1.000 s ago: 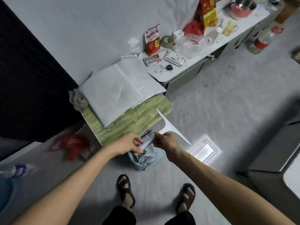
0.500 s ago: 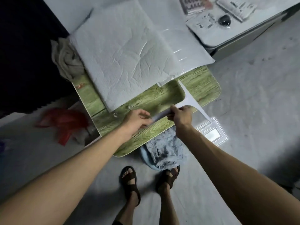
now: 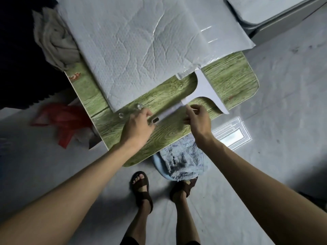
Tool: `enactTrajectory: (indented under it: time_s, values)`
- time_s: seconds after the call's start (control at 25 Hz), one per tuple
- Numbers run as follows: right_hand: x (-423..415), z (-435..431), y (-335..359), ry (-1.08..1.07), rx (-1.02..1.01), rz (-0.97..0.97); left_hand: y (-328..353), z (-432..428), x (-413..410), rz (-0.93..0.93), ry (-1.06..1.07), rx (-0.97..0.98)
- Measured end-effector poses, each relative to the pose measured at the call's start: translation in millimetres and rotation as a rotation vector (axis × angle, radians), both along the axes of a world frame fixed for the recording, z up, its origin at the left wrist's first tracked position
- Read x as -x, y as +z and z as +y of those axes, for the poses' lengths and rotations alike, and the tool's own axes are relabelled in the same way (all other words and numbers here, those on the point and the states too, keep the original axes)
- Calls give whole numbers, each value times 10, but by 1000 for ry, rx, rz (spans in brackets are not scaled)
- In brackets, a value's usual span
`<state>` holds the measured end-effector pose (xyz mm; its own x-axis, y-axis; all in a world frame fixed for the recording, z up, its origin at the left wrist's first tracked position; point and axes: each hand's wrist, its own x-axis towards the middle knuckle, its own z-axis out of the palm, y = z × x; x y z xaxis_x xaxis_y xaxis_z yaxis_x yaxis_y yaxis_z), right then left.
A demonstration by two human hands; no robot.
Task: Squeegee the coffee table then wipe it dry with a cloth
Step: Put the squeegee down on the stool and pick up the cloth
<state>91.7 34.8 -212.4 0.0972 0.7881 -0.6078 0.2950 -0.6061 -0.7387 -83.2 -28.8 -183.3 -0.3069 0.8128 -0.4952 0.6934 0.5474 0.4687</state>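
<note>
Head view, entries for you:

1. Squeegee (image 3: 203, 89): white, T-shaped, over the bare near strip of the coffee table (image 3: 233, 80). The blade is to the right, and its far tip meets the edge of the white padded sheet (image 3: 132, 50).
2. Left hand (image 3: 138, 126): your fingers are curled on the handle's end.
3. Right hand (image 3: 198, 119): you pinch the handle just short of the blade.
4. Blue cloth (image 3: 182, 161): below the table's near edge, by your right foot.
5. Two clear beads (image 3: 139, 106): on the table, just beside your left hand.

Hazards, as judged:
- A stroke may snag the sheet and drag it.
- The beads may be swept to the floor.
- The sheet hides most of the tabletop, so that part would stay wet.
</note>
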Motion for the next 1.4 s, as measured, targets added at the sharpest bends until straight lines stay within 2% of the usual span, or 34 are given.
enactTrajectory:
  time_s: [0.08,0.16,0.28,0.36,0.44,0.56,0.6,0.64,0.72,0.84,0.96,1.08,1.16,1.24,1.32,1.4]
  values:
    - [-340,-297,-30,211,-21,-141,103,-105,-115,-8,-47,-80]
    - [-670,-638,-204,539,46,-327,84,-279,-327,-101,-145,-65]
    - [-973,-1062,-601,963,175,-467,-244,-668,-695,-282,-174,266]
    - [-1015,-1246,-880,1126,156,-470,-600,-883,-845,-264,-97,422]
    - [-1035,-1323,-1104,1072,164,-473,-933,-975,-916,-220,102,443]
    - [-1114,-1325,-1290,1100,120,-448,-1259,-861,-1017,-505,777,459]
    - [-1153,-1312,-1315,1102,100,-418,-1302,-816,-1063,-602,942,477]
    - [-1182,-1298,-1323,1076,89,-378,-1334,-792,-1104,-650,1027,488]
    - [-1221,-1274,-1300,976,75,-291,-1375,-797,-1139,-657,1060,489]
    - [-1236,-1211,-1174,871,126,-221,-1320,-869,-1156,-562,929,454]
    - [-1312,-1147,-865,699,163,-166,-989,-879,-1223,-356,534,303]
    - [-1502,-1140,-305,488,244,-88,-466,-804,-1292,-536,399,308]
    - [-1622,-1138,98,289,395,46,-105,-685,-1383,-541,233,319]
    - [-1755,-1151,614,54,541,271,389,-526,-1561,-475,9,280]
    - [-1897,-1213,1170,-134,559,486,985,-372,-1780,-417,-227,246]
    - [-2060,-1334,1676,-259,502,605,1604,-241,-2021,-374,-458,247]
